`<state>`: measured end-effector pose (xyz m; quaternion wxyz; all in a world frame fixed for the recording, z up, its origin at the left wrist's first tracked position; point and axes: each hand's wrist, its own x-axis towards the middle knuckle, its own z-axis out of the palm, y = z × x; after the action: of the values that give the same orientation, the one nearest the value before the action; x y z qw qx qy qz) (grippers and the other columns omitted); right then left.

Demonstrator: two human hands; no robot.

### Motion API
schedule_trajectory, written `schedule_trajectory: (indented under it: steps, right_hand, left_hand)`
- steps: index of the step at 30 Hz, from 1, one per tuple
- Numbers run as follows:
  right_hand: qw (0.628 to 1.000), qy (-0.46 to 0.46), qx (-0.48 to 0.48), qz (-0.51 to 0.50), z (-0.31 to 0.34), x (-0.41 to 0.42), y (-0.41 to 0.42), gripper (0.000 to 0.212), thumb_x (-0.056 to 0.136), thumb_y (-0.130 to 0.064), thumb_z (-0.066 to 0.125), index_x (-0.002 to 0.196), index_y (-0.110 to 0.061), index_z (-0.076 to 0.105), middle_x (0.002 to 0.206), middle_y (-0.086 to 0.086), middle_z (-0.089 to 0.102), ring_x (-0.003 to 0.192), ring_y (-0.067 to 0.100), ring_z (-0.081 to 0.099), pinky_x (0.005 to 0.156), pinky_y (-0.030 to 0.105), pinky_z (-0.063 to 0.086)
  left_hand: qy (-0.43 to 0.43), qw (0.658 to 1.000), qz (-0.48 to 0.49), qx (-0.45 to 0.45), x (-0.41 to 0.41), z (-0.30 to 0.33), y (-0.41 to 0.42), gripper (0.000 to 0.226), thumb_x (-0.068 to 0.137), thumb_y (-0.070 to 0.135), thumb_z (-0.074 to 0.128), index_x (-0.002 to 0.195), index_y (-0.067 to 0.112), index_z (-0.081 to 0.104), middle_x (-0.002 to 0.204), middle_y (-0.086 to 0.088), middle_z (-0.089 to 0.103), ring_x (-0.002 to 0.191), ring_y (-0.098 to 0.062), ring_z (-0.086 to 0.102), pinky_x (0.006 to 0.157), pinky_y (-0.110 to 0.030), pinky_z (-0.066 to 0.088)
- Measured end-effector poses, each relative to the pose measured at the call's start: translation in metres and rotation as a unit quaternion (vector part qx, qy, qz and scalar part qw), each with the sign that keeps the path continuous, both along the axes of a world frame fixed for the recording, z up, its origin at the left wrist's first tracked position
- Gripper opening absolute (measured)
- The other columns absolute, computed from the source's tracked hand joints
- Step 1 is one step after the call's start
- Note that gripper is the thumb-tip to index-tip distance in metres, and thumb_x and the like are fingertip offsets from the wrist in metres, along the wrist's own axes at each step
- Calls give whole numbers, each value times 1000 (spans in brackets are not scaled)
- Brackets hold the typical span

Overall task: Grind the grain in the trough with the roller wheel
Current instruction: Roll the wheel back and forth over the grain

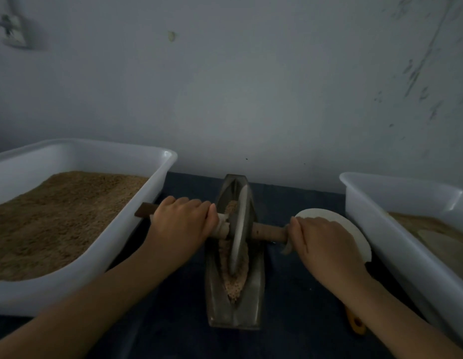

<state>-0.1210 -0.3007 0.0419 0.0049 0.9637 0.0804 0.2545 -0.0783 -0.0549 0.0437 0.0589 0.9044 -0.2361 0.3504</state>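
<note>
A narrow grey metal trough (256,288) lies lengthwise in the middle of the dark table, with tan grain (234,286) in its groove. A grey metal roller wheel (239,229) stands upright in the groove, near the trough's middle. A wooden axle (267,232) runs through the wheel from left to right. My left hand (182,224) grips the axle's left part, close to the wheel. My right hand (326,244) grips the right end of the axle. Grain lies on both sides of the wheel and in front of it.
A white tub (137,237) heaped with tan grain stands at the left, close to my left hand. Another white tub (396,234) with a brown layer stands at the right. A white disc (354,234) lies under my right hand. An orange handle (357,323) pokes out near my right forearm. A grey wall rises behind.
</note>
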Motion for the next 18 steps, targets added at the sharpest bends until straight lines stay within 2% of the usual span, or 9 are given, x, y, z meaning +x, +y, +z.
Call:
schedule_trajectory:
  steps: [3, 8, 9, 11, 13, 15, 18]
  right_hand:
    - [999, -7, -37, 4, 7, -18, 2, 31, 94, -34, 27, 63, -32, 25, 51, -9, 29, 47, 4, 27, 47, 20, 15]
    - [998, 1, -57, 1, 4, -6, -1, 31, 98, -30, 35, 67, -29, 30, 53, -11, 29, 48, 5, 29, 46, 17, 15]
    - [999, 13, -37, -1, 2, 1, -2, 34, 98, -29, 35, 65, -29, 29, 53, -11, 30, 48, 4, 30, 46, 17, 16]
    - [999, -24, 23, 16, -1, 15, -2, 45, 96, -22, 44, 57, -32, 24, 48, -14, 26, 42, 2, 27, 44, 18, 17]
    - [997, -53, 53, 15, -3, 29, -3, 43, 96, -23, 43, 54, -28, 34, 48, -12, 35, 42, 6, 37, 45, 27, 26]
    - [999, -26, 43, -17, -5, 45, -6, 42, 99, -32, 31, 68, -19, 56, 62, -1, 55, 58, 21, 54, 57, 32, 36]
    - [998, -12, 44, -37, -5, 66, -8, 46, 101, -33, 25, 85, -14, 64, 79, 6, 65, 74, 28, 59, 67, 35, 40]
  left_hand:
    - [-11, 1000, -21, -1, -11, 0, 6, 44, 88, 33, 24, 63, 19, 58, 55, 5, 55, 47, -15, 52, 55, -29, 48]
    - [-11, 1000, -15, -20, -10, 0, 2, 48, 90, 33, 24, 62, 16, 59, 54, 2, 57, 47, -16, 53, 53, -33, 49]
    - [-5, 1000, -9, -18, -6, 0, 1, 49, 90, 33, 22, 62, 15, 59, 55, 1, 57, 48, -18, 52, 54, -34, 49]
    - [6, 1000, 2, -12, 3, 1, -2, 53, 91, 33, 17, 65, 13, 59, 58, -2, 58, 52, -20, 53, 59, -34, 48]
    - [10, 1000, 19, -3, 15, 0, -5, 58, 89, 36, 10, 70, 13, 59, 64, -2, 59, 60, -22, 56, 65, -34, 46]
    - [11, 1000, 28, -7, 27, 0, -9, 58, 89, 36, 9, 71, 13, 60, 66, -3, 60, 62, -23, 57, 68, -33, 45]
    - [4, 999, 41, 4, 42, 1, -14, 47, 93, 29, 22, 72, 11, 60, 67, -6, 61, 62, -25, 57, 67, -35, 45]
